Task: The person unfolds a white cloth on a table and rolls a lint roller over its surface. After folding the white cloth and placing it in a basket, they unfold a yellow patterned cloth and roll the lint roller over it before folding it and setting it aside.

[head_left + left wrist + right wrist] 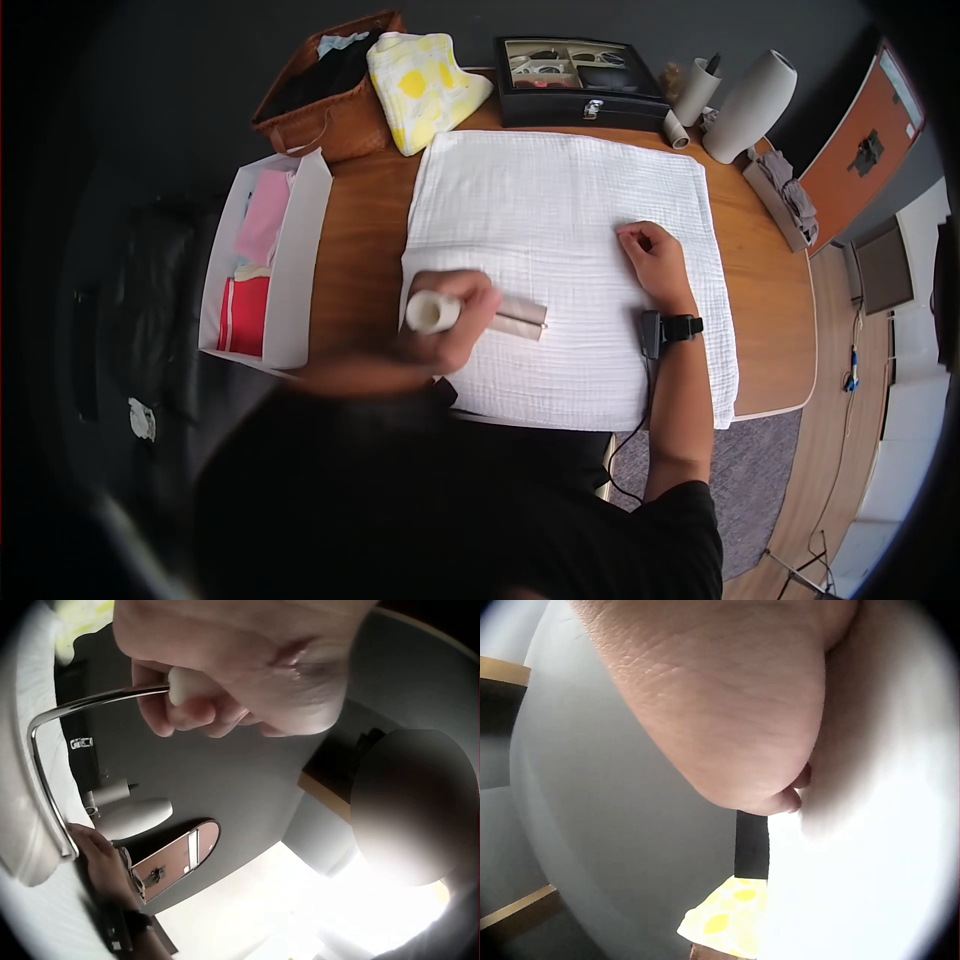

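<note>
My left hand [462, 318] grips the white handle [433, 312] of a lint roller [520, 318]. In the left wrist view the fingers wrap the handle [193, 686], and a bent metal rod [97, 703] runs from it to the pale roller head [26, 832]. That head lies against a white crinkled cloth [560, 200] spread over the table. My right hand [655, 262] rests on the cloth's right part, fingers loosely curled with nothing held. In the right wrist view the back of the right hand [720, 712] covers most of its fingers.
Left stands a white box [315, 230] with folded pink and red cloths. Behind are a brown basket [350, 135], a yellow-spotted cloth [425, 90] and a black glasses case [580, 105]. At the back right are a white vase [750, 110], a cardboard tube [675, 130] and a small box [775, 205].
</note>
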`<act>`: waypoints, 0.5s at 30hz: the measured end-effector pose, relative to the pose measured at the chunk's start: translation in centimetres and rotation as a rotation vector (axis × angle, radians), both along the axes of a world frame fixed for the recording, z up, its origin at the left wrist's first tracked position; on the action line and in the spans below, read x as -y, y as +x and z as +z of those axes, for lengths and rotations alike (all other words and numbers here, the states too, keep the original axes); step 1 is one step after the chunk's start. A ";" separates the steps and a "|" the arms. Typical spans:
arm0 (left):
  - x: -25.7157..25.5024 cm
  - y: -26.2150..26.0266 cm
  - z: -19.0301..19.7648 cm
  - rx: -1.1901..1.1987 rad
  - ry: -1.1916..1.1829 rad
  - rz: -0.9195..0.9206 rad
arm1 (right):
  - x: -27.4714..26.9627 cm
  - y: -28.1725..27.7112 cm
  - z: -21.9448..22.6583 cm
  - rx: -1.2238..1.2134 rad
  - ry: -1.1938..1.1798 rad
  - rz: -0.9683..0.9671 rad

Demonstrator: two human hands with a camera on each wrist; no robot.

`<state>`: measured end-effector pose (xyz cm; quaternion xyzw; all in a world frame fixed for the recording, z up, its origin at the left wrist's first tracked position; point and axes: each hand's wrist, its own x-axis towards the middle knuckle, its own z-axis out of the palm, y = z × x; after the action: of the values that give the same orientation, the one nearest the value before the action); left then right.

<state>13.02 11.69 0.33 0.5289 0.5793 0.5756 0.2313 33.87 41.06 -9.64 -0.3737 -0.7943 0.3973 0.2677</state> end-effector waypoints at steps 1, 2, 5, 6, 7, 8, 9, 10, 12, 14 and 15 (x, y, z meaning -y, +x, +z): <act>-1.3 -0.1 -1.0 0.151 -0.003 0.028 | 0.0 0.1 0.1 0.000 0.009 0.005; -2.3 -0.1 -2.0 0.305 -0.009 0.056 | 0.0 0.1 0.2 0.002 0.016 0.010; -3.3 0.5 -0.5 0.302 -0.083 0.115 | -0.1 0.3 0.3 0.007 0.048 0.012; -3.5 0.6 -0.2 0.279 -0.086 0.127 | -0.1 0.3 0.3 0.007 0.056 0.012; -3.1 0.9 0.2 0.240 -0.098 0.094 | -0.1 0.4 0.2 0.010 0.055 0.011; -2.6 1.2 0.6 0.202 -0.108 0.061 | -0.2 0.4 0.1 0.013 0.055 0.012; -1.9 1.6 1.8 0.128 -0.103 0.024 | -0.3 0.3 0.1 0.015 0.056 0.014; -1.1 1.9 2.4 0.056 -0.096 -0.015 | -0.3 0.3 0.1 0.012 0.072 0.022; 0.7 3.1 1.1 -0.045 0.147 -0.072 | -0.2 0.4 0.3 0.008 0.099 0.032; 1.6 4.2 1.4 -0.138 0.293 -0.105 | -0.1 0.4 0.5 0.028 0.092 0.022; 2.2 4.8 2.0 -0.165 0.322 -0.129 | -0.1 0.4 0.5 0.038 0.089 0.021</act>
<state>17.83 9.52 2.34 0.6403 0.4616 0.5996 0.1318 34.24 41.15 -9.12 -0.3606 -0.8199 0.3572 0.2647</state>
